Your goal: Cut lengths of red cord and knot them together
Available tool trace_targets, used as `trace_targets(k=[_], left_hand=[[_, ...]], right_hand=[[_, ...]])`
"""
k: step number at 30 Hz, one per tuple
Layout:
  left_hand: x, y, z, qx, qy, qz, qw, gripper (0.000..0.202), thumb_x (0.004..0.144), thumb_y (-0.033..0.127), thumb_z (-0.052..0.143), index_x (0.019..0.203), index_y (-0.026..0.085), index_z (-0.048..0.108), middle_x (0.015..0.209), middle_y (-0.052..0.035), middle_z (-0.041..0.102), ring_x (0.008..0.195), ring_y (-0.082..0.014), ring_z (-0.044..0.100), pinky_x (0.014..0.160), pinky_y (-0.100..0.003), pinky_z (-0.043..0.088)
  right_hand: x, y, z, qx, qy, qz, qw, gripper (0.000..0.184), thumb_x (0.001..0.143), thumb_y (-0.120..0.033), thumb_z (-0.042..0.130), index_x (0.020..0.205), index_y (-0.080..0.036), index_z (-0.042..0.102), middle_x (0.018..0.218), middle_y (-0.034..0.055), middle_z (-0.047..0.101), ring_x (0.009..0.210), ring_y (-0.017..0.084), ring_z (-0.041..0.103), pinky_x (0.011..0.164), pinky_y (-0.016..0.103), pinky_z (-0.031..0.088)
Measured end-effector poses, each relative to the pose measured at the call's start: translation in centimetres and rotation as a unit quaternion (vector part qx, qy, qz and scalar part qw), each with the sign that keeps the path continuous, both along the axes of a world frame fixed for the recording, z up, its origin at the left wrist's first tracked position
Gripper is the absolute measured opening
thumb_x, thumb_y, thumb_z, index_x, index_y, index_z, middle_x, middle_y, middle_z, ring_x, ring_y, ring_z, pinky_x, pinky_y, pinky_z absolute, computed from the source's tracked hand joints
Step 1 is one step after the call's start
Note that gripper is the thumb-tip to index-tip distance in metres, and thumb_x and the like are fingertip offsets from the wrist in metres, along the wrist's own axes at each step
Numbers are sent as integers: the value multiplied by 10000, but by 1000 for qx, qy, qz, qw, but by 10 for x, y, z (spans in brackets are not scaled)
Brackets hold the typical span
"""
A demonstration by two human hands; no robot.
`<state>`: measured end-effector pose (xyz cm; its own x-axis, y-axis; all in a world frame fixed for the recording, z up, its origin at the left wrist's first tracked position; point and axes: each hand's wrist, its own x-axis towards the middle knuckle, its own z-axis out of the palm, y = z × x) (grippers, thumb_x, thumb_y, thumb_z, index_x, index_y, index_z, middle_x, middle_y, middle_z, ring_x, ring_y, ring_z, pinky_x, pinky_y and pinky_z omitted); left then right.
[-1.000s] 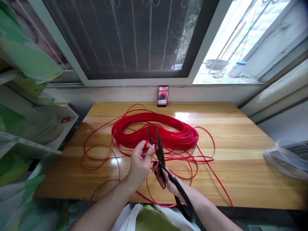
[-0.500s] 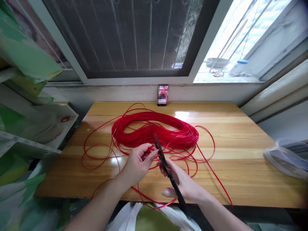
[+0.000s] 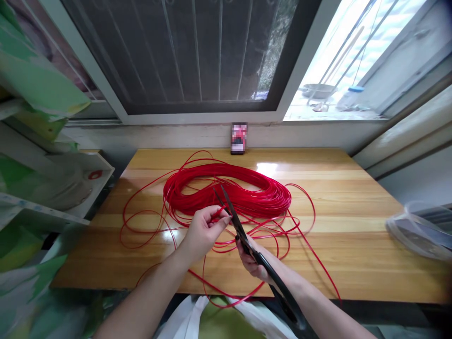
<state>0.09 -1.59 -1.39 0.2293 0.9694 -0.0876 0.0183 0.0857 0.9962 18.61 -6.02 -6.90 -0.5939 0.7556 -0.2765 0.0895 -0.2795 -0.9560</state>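
A thick coil of thin red cord (image 3: 226, 186) lies on the wooden table, with loose loops spreading around it. My left hand (image 3: 206, 226) is closed, pinching a short end of the red cord between thumb and fingers just in front of the coil. Large black scissors (image 3: 243, 235) lie in my right hand (image 3: 252, 259), whose fingers wrap around them near the pivot. The scissor blades are slightly apart and point away from me, beside my left fingertips and over the coil. The handles reach back toward my lap.
The wooden table (image 3: 356, 226) stands below a barred window. A phone-like object (image 3: 239, 139) with a blurred pink front leans on the wall at the back. To the left is a white shelf (image 3: 79, 207); a clear plastic item (image 3: 420, 230) sits at the right edge.
The scissors have turned in my right hand, and their handles now show lower right. My right fingers have closed around them. The cord strands near my hands have shifted.
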Motion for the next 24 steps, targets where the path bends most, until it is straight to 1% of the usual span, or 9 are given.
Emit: trace_targets(k=[4, 7, 10, 12, 14, 17, 20, 22, 24], left_hand=[[1, -1, -2, -5, -39, 18, 999, 192, 693, 307, 627, 675, 122, 580, 640, -13, 564, 578, -87, 455, 538, -194, 336], [2, -1, -4, -18, -75, 37, 996, 194, 662, 304, 657, 663, 122, 589, 623, -8, 567, 566, -85, 470, 536, -194, 345], [2, -1, -6, -61, -126, 21, 990, 211, 650, 313, 671, 654, 121, 583, 493, 48, 433, 421, -31, 311, 418, -176, 229], [1, -1, -6, -92, -170, 7, 981, 218, 652, 309, 672, 637, 120, 565, 446, 77, 324, 386, -14, 199, 386, -176, 137], [1, -1, -7, -101, -201, 10, 974, 222, 653, 301, 672, 621, 120, 548, 435, 84, 282, 382, -10, 176, 384, -176, 109], [2, -1, -9, -88, -220, 25, 971, 220, 661, 295, 670, 620, 114, 551, 437, 82, 290, 379, -6, 179, 387, -176, 106], [2, 0, -14, -79, -235, 35, 968, 207, 672, 284, 662, 627, 110, 560, 444, 76, 306, 380, -4, 187, 389, -178, 100], [2, 2, -17, -85, -239, 46, 966, 208, 668, 286, 663, 634, 114, 552, 455, 75, 315, 383, -6, 194, 390, -179, 101], [0, 5, -19, -93, -226, 50, 968, 218, 667, 299, 660, 635, 118, 543, 458, 77, 302, 388, -11, 191, 390, -183, 102]], right_hand=[[-4, -2, 3, -111, 62, -20, 992, 406, 716, -541, 562, 886, -193, 437, 663, -39, 335, 469, 39, 233, 386, 162, 179], [-8, -4, 10, -147, 92, -27, 985, 486, 632, -570, 638, 832, -196, 400, 615, -71, 293, 435, 17, 162, 367, 158, 102], [-10, -5, 14, -195, 157, -13, 968, 567, 555, -622, 667, 776, -189, 376, 580, -87, 260, 426, 7, 133, 360, 153, 77], [-11, -5, 15, -249, 220, 3, 943, 568, 575, -649, 637, 751, -179, 371, 585, -82, 242, 440, 9, 121, 363, 142, 72], [-11, -4, 14, -285, 272, 24, 919, 557, 621, -675, 577, 744, -172, 372, 595, -76, 237, 446, 12, 123, 363, 133, 81], [-12, 0, 14, -305, 326, 68, 892, 576, 649, -731, 475, 742, -173, 369, 582, -79, 238, 412, 7, 138, 341, 129, 96], [-15, 4, 15, -321, 353, 91, 874, 613, 643, -781, 388, 729, -176, 357, 561, -89, 226, 389, 3, 119, 324, 126, 96], [-17, 6, 15, -322, 352, 94, 874, 621, 635, -793, 374, 727, -179, 352, 559, -90, 220, 389, 5, 112, 324, 127, 90], [-18, 6, 14, -308, 330, 80, 889, 612, 630, -779, 413, 736, -179, 357, 570, -88, 220, 402, 7, 110, 336, 130, 81]])
